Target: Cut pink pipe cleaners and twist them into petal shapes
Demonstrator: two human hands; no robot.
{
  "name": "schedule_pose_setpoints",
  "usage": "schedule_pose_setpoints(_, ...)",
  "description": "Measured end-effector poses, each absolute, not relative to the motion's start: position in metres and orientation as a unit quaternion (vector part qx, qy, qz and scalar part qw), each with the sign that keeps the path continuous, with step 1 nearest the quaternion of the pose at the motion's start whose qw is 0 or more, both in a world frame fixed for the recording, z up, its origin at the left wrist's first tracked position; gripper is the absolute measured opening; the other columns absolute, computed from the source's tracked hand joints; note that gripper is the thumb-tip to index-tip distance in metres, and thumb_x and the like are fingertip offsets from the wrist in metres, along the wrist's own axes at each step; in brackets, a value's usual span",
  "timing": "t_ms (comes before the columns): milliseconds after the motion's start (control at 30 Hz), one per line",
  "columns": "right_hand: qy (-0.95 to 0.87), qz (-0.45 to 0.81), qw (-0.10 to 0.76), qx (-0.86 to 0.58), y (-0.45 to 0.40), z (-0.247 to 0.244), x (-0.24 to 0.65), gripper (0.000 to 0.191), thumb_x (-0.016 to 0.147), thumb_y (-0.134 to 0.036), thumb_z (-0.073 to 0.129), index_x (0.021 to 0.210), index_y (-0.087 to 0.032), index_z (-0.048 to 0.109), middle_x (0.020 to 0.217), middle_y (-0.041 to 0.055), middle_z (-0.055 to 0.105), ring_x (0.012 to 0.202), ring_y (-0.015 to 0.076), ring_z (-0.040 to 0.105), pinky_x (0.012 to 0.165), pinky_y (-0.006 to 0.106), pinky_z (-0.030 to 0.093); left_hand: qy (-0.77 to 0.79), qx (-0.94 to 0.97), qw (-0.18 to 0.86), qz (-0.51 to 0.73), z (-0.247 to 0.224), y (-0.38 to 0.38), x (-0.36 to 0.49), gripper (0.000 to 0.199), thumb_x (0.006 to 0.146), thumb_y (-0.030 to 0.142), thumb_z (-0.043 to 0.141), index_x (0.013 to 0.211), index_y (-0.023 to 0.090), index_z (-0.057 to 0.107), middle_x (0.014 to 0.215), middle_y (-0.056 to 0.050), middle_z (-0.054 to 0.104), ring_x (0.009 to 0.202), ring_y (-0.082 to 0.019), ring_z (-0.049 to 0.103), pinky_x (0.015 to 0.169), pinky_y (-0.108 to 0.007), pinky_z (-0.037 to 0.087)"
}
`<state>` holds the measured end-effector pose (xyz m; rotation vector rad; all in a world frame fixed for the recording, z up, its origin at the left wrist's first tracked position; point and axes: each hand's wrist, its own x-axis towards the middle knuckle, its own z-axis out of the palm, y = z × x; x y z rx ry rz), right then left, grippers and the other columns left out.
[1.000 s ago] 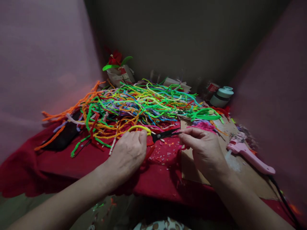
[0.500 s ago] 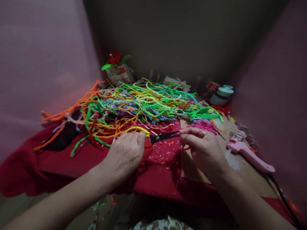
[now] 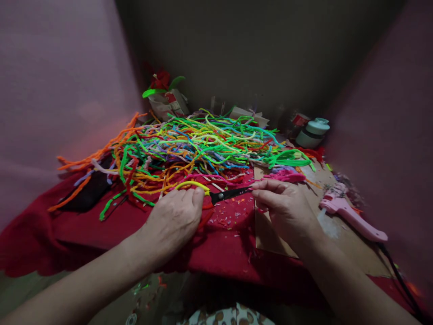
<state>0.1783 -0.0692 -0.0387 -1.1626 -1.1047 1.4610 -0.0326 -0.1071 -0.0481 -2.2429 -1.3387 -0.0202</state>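
My left hand (image 3: 177, 212) is wrapped round the handles of a pair of scissors (image 3: 221, 196), one loop yellow and the other red. Their black blades point right and look nearly closed. Right at the blade tips, my right hand (image 3: 287, 203) pinches thumb against forefinger. A bit of pink pipe cleaner shows at those fingertips, mostly hidden by the fingers. Behind both hands lies a large tangled heap of coloured pipe cleaners (image 3: 203, 144). More pink pipe cleaners (image 3: 287, 175) lie bunched just beyond my right hand.
A pink glue gun (image 3: 355, 219) with a black cord lies on a cardboard sheet (image 3: 365, 259) at the right. A pale blue-green bottle (image 3: 313, 133) stands at the back right. Small clippings dot the red tablecloth (image 3: 219, 253). A red flower (image 3: 160, 80) stands back left.
The scissors and both hands have shifted very slightly left. Both hands keep their hold, and the heap has not changed.
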Motion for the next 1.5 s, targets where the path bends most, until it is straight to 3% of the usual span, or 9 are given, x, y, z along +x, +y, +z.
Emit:
schedule_pose_setpoints(267,-0.439,0.606,0.466,-0.472,-0.070,-0.039,0.180,0.012,0.059,-0.021,0.074,0.065,-0.014,0.066,0.056,-0.0029,0.054,0.051,0.0066,0.042,0.051,0.022,0.029,-0.516,-0.824,0.231,0.035,-0.047,-0.109,-0.032,0.018,0.079,0.003,0.037,0.081,0.013,0.052,0.063,-0.006,0.056,0.058,-0.021,0.057,0.053,-0.032,0.046)
schedule_pose_setpoints(500,-0.442,0.600,0.477,-0.466,-0.070,-0.035,0.180,0.011,0.060,-0.022,0.074,0.061,-0.013,0.067,0.052,-0.0024,0.055,0.048,0.0049,0.041,0.048,0.020,0.028,-0.553,-0.826,0.068,0.082,-0.050,-0.108,-0.032,0.013,0.083,0.007,0.035,0.085,0.014,0.047,0.067,-0.006,0.059,0.061,-0.020,0.061,0.053,-0.029,0.045)
schedule_pose_setpoints(667,-0.423,0.633,0.481,-0.436,-0.071,-0.040,0.179,0.012,0.058,-0.022,0.076,0.064,-0.015,0.069,0.057,-0.0009,0.059,0.051,0.0073,0.048,0.052,0.021,0.035,-0.551,-0.830,-0.022,0.084,-0.054,-0.112,-0.031,0.013,0.086,0.010,0.034,0.093,0.014,0.043,0.069,-0.005,0.061,0.063,-0.023,0.063,0.053,-0.031,0.045)
schedule_pose_setpoints(933,-0.496,0.543,0.491,-0.467,-0.076,-0.042,0.178,0.007,0.063,-0.021,0.072,0.059,-0.017,0.068,0.056,-0.0022,0.059,0.053,0.0083,0.047,0.053,0.023,0.036,-0.563,-0.822,-0.016,0.077,-0.049,-0.110,-0.025,0.016,0.085,0.008,0.030,0.089,0.014,0.044,0.077,-0.010,0.063,0.070,-0.023,0.063,0.058,-0.033,0.047)
schedule_pose_setpoints(1167,-0.542,0.497,0.487,-0.472,-0.078,-0.041,0.177,0.010,0.068,-0.022,0.067,0.060,-0.017,0.065,0.058,-0.0019,0.056,0.055,0.0103,0.046,0.054,0.024,0.036,-0.545,-0.830,-0.083,0.078,-0.047,-0.115,-0.022,0.013,0.086,0.014,0.031,0.094,0.014,0.041,0.070,-0.008,0.063,0.062,-0.024,0.063,0.052,-0.031,0.043)
schedule_pose_setpoints(1400,-0.579,0.423,0.493,-0.493,-0.081,-0.041,0.176,0.013,0.071,-0.021,0.062,0.059,-0.017,0.062,0.056,-0.0021,0.053,0.056,0.0110,0.045,0.054,0.024,0.035,-0.564,-0.821,-0.046,0.077,-0.043,-0.114,-0.014,0.021,0.083,0.006,0.027,0.094,0.013,0.043,0.076,-0.012,0.063,0.069,-0.026,0.064,0.054,-0.032,0.043)
schedule_pose_setpoints(1500,-0.587,0.407,0.495,-0.495,-0.081,-0.042,0.176,0.014,0.072,-0.022,0.061,0.059,-0.017,0.062,0.056,-0.0020,0.053,0.055,0.0112,0.044,0.053,0.024,0.035,-0.557,-0.823,-0.083,0.074,-0.042,-0.116,-0.013,0.018,0.084,0.010,0.029,0.095,0.014,0.043,0.071,-0.010,0.063,0.064,-0.024,0.063,0.053,-0.031,0.042)
